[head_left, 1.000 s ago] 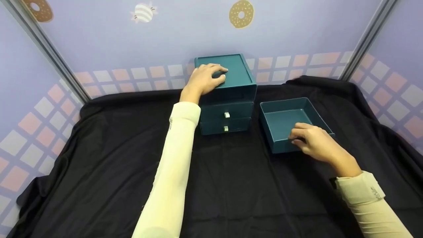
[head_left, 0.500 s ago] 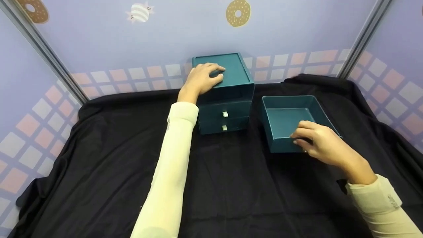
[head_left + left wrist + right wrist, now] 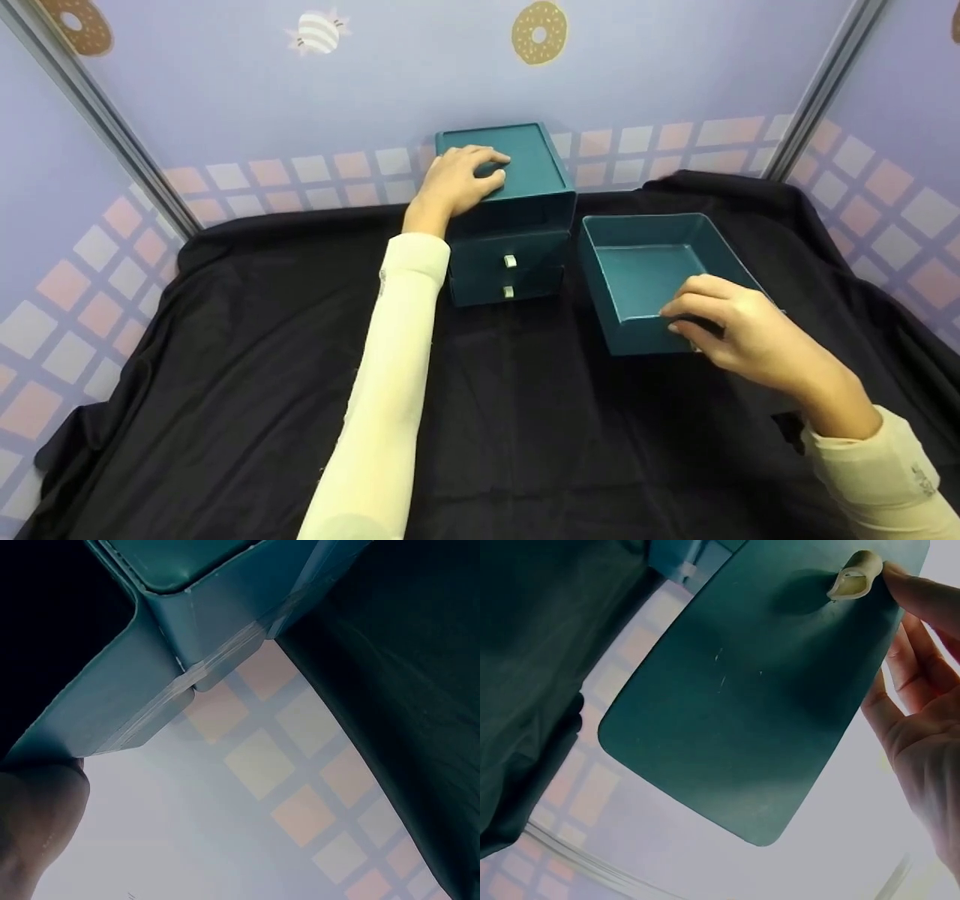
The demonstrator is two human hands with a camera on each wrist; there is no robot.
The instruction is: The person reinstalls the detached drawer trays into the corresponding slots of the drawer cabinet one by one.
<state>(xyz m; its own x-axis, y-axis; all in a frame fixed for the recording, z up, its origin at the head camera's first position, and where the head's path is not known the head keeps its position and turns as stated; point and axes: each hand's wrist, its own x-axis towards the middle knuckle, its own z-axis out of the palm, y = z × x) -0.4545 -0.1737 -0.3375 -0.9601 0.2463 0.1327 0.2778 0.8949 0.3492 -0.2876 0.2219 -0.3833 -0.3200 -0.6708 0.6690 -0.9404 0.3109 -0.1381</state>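
A teal drawer cabinet (image 3: pixel 525 161) stands against the back wall. Its top slot is a dark opening, and the two lower drawers with pale knobs are in place. My left hand (image 3: pixel 459 180) rests on the cabinet's top near its left edge; the left wrist view catches only part of that hand beside the teal walls. To the cabinet's right is a loose teal drawer (image 3: pixel 649 274), its inside bare. My right hand (image 3: pixel 731 330) pinches the drawer's front wall, thumb outside near the pale knob (image 3: pixel 859 574) and fingers over the rim. The drawer looks raised off the cloth.
Black cloth (image 3: pixel 300 337) covers the table, bunched along its back and sides. Patterned lilac wall panels (image 3: pixel 420 75) close in the back, left and right, meeting at grey metal corner posts (image 3: pixel 832 82).
The drawer has lifted a little and turned so its front faces me more squarely. My right hand has shifted slightly right with it. The left hand stays on the cabinet.
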